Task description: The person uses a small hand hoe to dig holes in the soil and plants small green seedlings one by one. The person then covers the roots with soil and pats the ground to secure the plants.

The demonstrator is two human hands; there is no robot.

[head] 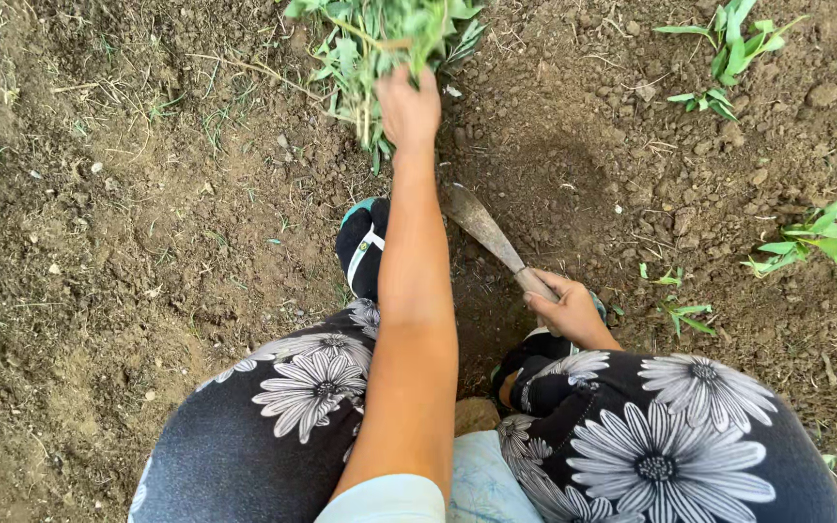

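Head view, looking straight down: left hand (409,108) stretched fwd, arm crossing centre of frame, grip clenched on a bunch of green weeds (380,44) at top edge, leaves and stems fanning out above and to the left of the knuckles, a few stalks hanging below the fist. Right hand (566,312) lower, just above right knee, grip wrapped round the handle of a small digging tool (486,232); flat dull metal blade slanting up-left from the fist, tip resting in the soil (128,194) just right of the left forearm. Squatting posture, both knees in dark trousers w/ large white flower print (670,436) filling the bottom of frame, light-coloured sleeve at bottom centre. Dark shoe w/ green-white trim (360,247) poking out beside the left forearm, touching the ground; other foot mostly hidden under right knee. Ground bare brown earth, crumbly, w/ small stones and dry stalks; darker, freshly turned patch round the blade. Small green seedlings (728,44) top right, more (811,237) at right edge, well apart from both hands.
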